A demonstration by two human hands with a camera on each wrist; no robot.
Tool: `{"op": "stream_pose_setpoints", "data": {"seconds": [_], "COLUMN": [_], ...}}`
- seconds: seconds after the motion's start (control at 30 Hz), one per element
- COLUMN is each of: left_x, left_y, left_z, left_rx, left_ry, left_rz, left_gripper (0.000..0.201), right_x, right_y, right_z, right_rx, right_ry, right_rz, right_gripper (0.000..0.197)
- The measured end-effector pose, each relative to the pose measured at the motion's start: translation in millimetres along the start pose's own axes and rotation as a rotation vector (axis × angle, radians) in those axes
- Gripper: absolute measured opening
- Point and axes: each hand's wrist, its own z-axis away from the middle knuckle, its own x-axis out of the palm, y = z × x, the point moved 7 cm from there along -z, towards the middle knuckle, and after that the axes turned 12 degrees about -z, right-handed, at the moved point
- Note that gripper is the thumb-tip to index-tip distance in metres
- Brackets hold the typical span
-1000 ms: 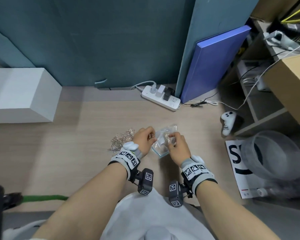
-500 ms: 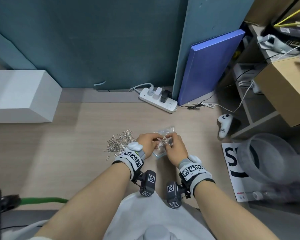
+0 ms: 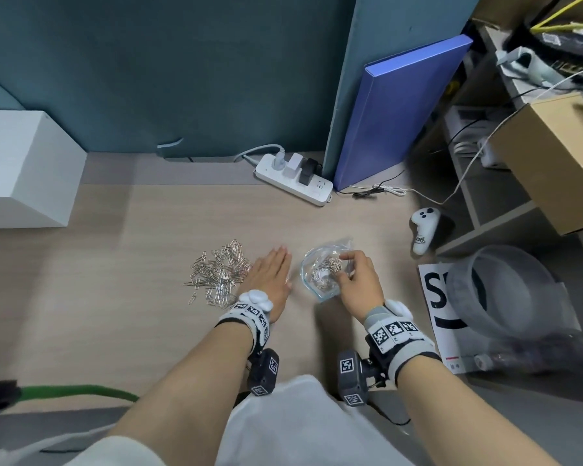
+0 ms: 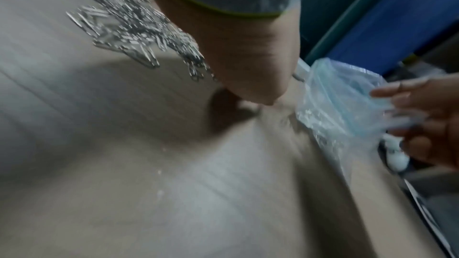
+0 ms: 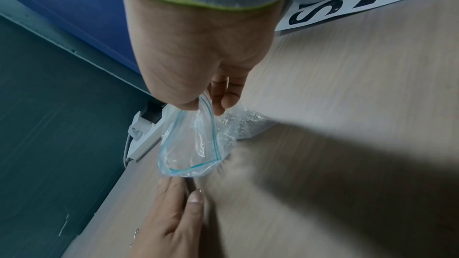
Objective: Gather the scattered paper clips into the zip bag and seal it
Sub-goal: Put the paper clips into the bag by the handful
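Left hand (image 3: 270,276) flat, fingers straight, holds nothing. Heap of shiny silver paper clips (image 3: 220,273) just beside it, toward desk's left edge. Right hand (image 3: 356,280) pinches rim of clear blue-lipped plastic zip bag (image 3: 320,269), mouth open. Left hand nearer heap.

- Bare table (image 3: 122,297) lies open from 7 to 10 o'clock of the paper clips (image 3: 219,274).
- The left hand (image 3: 270,277) lies flat between the clips and the zip bag (image 3: 323,274), filling that gap.
- At 12 o'clock, a power strip (image 3: 297,179) lies well apart.
- At 3 o'clock of the bag, a white controller (image 3: 423,230) and clear tub (image 3: 505,297) crowd the table's edge.
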Motion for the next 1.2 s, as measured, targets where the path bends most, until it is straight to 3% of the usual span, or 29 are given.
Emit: {"op": "stream_pose_setpoints", "data": {"seconds": [0.1, 0.23, 0.43, 0.77, 0.9, 1.03, 1.2], "left_x": [8, 7, 14, 20, 18, 28, 26], "left_y": [23, 30, -11, -87, -103, -109, -106], "left_z": [-10, -28, -29, 33, 61, 68, 43], "left_rx": [0.077, 0.077, -0.096, -0.307, -0.406, -0.502, -0.384], "left_ry": [0.032, 0.075, 0.055, 0.028, 0.069, 0.007, 0.064], "left_rz": [-0.089, -0.141, -0.163, -0.220, -0.155, -0.112, -0.034], "left_gripper": [0.068, 0.067, 0.068, 0.070, 0.083, 0.094, 0.089], "right_x": [-3, -7, 4, 46, 55, 60, 65], "right_y": [5, 9, 5, -20, -23, -24, -22], "right_z": [0, -2, -10, -15, -14, -11, -10], "right_rx": [-0.001, -0.010, -0.036, -0.046, -0.033, -0.035, -0.039], "right_ry": [0.013, 0.019, -0.008, -0.106, -0.121, -0.137, -0.143], "right_rz": [0.007, -0.004, -0.013, -0.002, 0.008, 0.021, 0.033], "right_gripper": [0.030, 0.032, 0.032, 0.032, 0.031, 0.030, 0.030]}}
